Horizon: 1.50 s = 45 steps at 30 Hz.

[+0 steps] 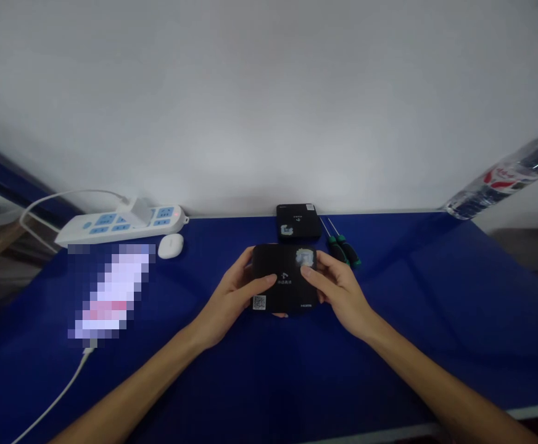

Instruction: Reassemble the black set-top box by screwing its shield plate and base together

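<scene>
Both my hands grip a black set-top box (284,291) with a logo, a QR sticker at its lower left and a torn pale label patch at its upper right. My left hand (234,293) is closed on the left side, thumb on top. On the right side, my right hand (340,290) holds it the same way, its thumb by the torn patch. The fingers underneath are mostly hidden. Just behind lies a second black set-top box (299,223) against the wall. Two screwdrivers with green and black handles (343,250) lie right of that box.
On the left of the blue table (417,320) are a white power strip (111,225) with a charger, a small white case (171,246) and a blurred-out phone (114,293) on a white cable. A clear plastic bottle (504,176) stands at the right rear. A pale wall rises behind.
</scene>
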### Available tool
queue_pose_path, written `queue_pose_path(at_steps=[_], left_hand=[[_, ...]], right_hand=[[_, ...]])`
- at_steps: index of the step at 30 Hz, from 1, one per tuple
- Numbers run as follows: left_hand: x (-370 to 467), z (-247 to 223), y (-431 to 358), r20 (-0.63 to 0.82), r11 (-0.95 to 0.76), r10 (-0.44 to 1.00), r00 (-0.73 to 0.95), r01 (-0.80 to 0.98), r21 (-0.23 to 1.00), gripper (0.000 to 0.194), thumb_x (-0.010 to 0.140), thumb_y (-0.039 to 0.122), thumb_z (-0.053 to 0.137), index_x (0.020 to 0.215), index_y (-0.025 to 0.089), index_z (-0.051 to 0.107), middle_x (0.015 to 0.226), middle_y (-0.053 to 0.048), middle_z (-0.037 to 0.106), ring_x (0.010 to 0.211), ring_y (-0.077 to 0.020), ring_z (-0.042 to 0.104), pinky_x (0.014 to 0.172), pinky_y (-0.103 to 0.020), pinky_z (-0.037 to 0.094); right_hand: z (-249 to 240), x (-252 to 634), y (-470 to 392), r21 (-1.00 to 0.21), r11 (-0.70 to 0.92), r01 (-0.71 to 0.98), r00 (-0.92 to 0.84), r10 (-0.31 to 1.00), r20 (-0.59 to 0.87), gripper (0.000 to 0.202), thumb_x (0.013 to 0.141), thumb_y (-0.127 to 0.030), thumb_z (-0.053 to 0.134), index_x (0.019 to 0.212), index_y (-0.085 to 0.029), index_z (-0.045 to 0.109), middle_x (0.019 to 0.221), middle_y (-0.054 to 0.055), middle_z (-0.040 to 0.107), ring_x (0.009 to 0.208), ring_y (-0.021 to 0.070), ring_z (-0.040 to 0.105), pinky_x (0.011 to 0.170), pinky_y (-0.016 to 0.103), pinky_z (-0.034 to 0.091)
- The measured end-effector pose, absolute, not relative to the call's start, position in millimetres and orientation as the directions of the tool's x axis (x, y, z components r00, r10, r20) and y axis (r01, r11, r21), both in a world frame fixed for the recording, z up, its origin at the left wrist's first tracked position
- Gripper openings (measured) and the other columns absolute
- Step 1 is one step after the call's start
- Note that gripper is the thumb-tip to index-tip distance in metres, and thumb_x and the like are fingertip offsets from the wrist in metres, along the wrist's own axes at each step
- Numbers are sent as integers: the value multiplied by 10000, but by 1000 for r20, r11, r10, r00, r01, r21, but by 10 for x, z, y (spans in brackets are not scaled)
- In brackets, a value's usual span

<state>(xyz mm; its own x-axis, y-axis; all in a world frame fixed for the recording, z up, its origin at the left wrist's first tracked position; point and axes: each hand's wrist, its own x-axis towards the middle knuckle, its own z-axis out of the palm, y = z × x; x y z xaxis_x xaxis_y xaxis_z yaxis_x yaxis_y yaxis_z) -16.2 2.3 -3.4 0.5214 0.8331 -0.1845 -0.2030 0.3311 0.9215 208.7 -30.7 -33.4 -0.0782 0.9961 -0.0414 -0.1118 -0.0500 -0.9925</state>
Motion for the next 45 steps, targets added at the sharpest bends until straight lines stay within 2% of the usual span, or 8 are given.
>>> queue_pose_path(at_steps=[4,8,19,23,27,31,37,45], left_hand=[[-188,-71,43,-161,260,854,494,-138,956,569,931,299,880,1443,321,630,1380,-97,747,1169,-337,770,859,-427,722],[-195,-65,47,-149,224,868,473,-106,969,572,942,302,872,1461,319,633,1358,-81,768,1267,-308,730,1038,-408,629],[-199,-61,35,-140,226,859,492,-120,967,580,961,327,849,1487,348,605,1340,-72,777,1230,-298,741,1034,-419,601],[-195,-32,23,-121,177,869,480,-74,981,823,885,312,923,1584,398,497,1355,-73,753,1247,-308,716,1013,-423,614],[-201,-20,-3,-65,84,868,492,-15,996,1143,752,226,1006,1678,456,376,1471,-80,678,1362,-358,657,1158,-555,551],[-223,-49,-13,9,-36,860,510,43,998,1279,689,200,1039,1709,479,320,1552,-102,602,1430,-403,601,1196,-617,511],[-235,-105,-12,58,-145,829,557,115,983,1306,730,256,1035,1722,494,219,1627,-107,497,1469,-395,555,1205,-581,511],[-229,-106,-13,67,-157,836,545,121,980,1233,751,249,1015,1703,472,264,1582,-122,528,1403,-408,592,1086,-557,600]], right_hand=[[-323,2092,-298,-992,-53,-113,-46,998,-48,325,989,-554,793,1048,-235,779,853,17,635,633,146,482,514,259,378],[-330,2111,-292,-990,-66,-124,-30,998,-63,321,984,-557,804,995,-237,778,780,-2,577,602,132,423,505,256,349],[-403,2144,-289,-977,-126,-174,-55,991,-119,349,994,-580,798,1009,-236,744,813,3,578,618,136,459,525,258,360],[-401,2137,-284,-975,-130,-179,-51,991,-122,359,985,-589,804,1037,-237,755,803,4,576,615,143,459,519,262,343],[-379,2121,-287,-971,-141,-191,-40,990,-136,390,961,-600,824,1075,-231,774,773,-7,551,602,136,445,513,255,315],[-364,2116,-290,-966,-156,-205,-35,988,-152,393,938,-604,844,1049,-234,775,762,-10,539,604,141,437,516,262,312],[-364,2117,-294,-960,-169,-222,-33,986,-166,416,922,-614,853,1075,-234,782,793,2,577,612,142,455,522,260,323],[-355,2112,-300,-955,-169,-243,-53,986,-161,409,927,-601,858,1107,-240,794,850,27,631,653,158,521,537,266,414]])
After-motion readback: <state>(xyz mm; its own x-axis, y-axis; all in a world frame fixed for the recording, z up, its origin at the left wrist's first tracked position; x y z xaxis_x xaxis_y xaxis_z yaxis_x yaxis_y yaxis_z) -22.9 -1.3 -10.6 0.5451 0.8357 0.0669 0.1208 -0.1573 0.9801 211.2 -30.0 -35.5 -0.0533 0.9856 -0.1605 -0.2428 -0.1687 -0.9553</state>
